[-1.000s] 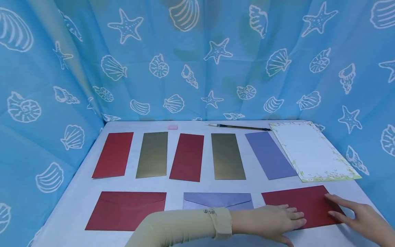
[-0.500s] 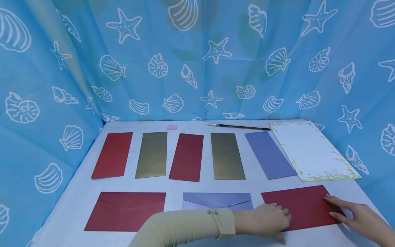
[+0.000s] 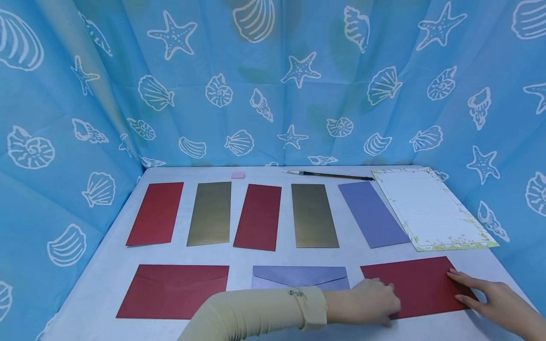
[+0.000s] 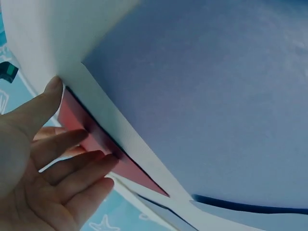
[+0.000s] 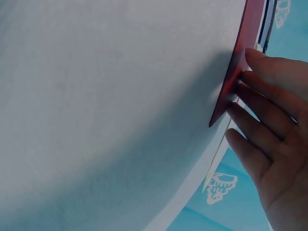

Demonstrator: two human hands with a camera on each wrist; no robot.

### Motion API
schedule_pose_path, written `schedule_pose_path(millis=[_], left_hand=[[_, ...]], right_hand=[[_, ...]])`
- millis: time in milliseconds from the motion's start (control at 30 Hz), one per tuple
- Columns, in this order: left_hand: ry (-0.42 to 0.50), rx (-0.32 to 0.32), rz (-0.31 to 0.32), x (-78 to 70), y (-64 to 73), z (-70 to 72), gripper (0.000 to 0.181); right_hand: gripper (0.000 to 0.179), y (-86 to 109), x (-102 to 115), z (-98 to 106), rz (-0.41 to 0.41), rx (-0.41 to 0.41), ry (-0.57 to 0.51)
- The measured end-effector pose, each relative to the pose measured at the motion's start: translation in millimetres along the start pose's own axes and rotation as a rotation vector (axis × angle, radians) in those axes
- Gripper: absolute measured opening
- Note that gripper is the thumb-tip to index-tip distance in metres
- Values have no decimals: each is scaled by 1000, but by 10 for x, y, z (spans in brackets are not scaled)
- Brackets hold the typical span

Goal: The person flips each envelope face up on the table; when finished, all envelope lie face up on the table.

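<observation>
A dark red envelope (image 3: 426, 286), with no flap line showing on top, lies on the white-covered table at the front right, slightly slanted. My left hand (image 3: 367, 303) lies over its left end. In the left wrist view the fingers (image 4: 82, 175) bend gently over the red surface, and the thumb stays near one corner. On the right end rests my right hand (image 3: 499, 298), its thumb and forefinger spread apart on the surface. The right wrist view has those fingers (image 5: 252, 120) nearly straight along the envelope's edge. Beside the left hand, my forearm partly hides a lilac envelope (image 3: 298, 277).
Another red envelope (image 3: 175, 291) lies front left, flap line up. Behind is a row of red, gold and lilac envelopes, including a gold one (image 3: 315, 215). Bordered paper (image 3: 431, 208), a brush (image 3: 332, 175) and a pink block (image 3: 238, 175) lie farther back. A blue curtain (image 3: 273, 85) encloses the table.
My left hand has slid left from the middle of the red envelope to its left end, and its fingers have bent more. The right hand and the envelope have stayed nearly in place.
</observation>
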State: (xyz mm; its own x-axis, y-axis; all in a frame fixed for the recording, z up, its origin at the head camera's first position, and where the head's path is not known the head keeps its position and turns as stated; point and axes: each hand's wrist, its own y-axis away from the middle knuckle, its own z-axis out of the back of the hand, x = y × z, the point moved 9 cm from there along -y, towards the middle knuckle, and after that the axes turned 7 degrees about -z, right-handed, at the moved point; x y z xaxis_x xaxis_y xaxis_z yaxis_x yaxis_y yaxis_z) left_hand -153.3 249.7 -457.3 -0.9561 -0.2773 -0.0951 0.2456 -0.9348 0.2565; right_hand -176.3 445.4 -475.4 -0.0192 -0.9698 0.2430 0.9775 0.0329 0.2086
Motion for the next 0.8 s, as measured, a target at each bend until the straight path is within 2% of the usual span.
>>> schedule_pose_path(millis=[200,500,633,800], left_hand=[[26,-42,27,36,3,35,20],[7,-5,43,70,64,30,26],[37,-1,-8,30,38,1,20],[-16,30,-115,-77,21,-15,12]], right_hand=[[61,15,-15,-9,-4,13,0],[60,36,-33,-30,-4,39,8],[61,49,-42,-32,-11,47,8],[63,56,-68,-52,0,52,7]])
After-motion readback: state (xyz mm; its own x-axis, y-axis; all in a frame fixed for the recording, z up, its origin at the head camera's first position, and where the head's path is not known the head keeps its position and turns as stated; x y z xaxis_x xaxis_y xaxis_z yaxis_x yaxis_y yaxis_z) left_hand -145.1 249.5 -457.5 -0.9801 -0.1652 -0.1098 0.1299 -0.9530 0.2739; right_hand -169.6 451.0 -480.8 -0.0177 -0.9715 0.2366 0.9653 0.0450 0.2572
